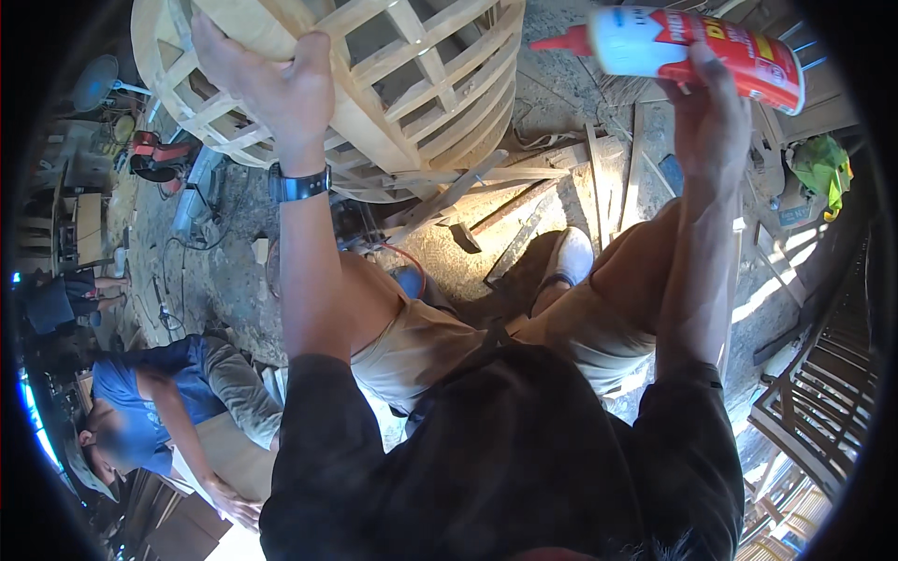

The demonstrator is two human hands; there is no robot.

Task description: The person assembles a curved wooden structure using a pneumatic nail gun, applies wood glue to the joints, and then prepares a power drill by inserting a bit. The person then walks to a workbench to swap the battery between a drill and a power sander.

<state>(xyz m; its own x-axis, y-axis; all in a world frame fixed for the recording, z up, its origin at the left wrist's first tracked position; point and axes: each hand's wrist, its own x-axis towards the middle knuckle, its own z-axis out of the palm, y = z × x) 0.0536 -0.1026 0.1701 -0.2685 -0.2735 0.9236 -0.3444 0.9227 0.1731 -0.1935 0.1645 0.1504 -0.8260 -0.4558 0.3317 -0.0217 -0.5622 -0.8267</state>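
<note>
A curved lattice of pale wooden slats, a frame [393,140], stands upright before me at the upper left. My left hand [285,93], with a dark watch on its wrist, grips the thick rail of this frame; the thumb lies on one side and the fingers reach over the other. Raised at the upper right, my right hand [706,126] is wrapped round a white and red glue bottle [645,42]. The bottle lies nearly sideways, its red nozzle pointing left toward the frame. Whether glue is coming out cannot be seen.
A hammer [466,237] and loose wood strips [599,178] lie on the floor by my feet. Left are a red power tool [154,154] and a fan [95,82]. A co-worker [164,383] sits lower left. Slatted wooden pieces [823,402] stand right, below a green-yellow bag [821,166].
</note>
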